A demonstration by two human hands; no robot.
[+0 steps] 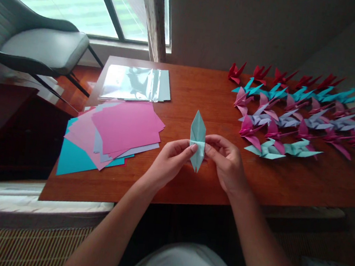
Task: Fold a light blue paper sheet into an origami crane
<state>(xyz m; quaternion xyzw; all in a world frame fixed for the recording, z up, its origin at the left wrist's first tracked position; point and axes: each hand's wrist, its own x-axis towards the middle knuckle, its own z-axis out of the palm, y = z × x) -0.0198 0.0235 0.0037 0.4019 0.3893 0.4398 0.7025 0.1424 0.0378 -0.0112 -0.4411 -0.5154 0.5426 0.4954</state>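
Note:
Between my hands is a pale mint folded paper [199,131], a long diamond shape held upright above the table, with a small split at its lower tip. My left hand [174,156] grips its left edge, the thumb lying across the front. On the opposite side my right hand [226,158] pinches the right edge between thumb and fingers. The fingertips behind the paper are hidden. Two finished mint paper cranes [269,149] stand to the right, at the front of several rows of cranes.
Loose coloured sheets [128,127] lie fanned at the table's left. Behind them is a shiny plastic packet of paper [132,83]. Rows of red cranes [281,78], turquoise, pink and lilac cranes fill the right side of the wooden table [188,95]. A chair [45,47] stands by the window.

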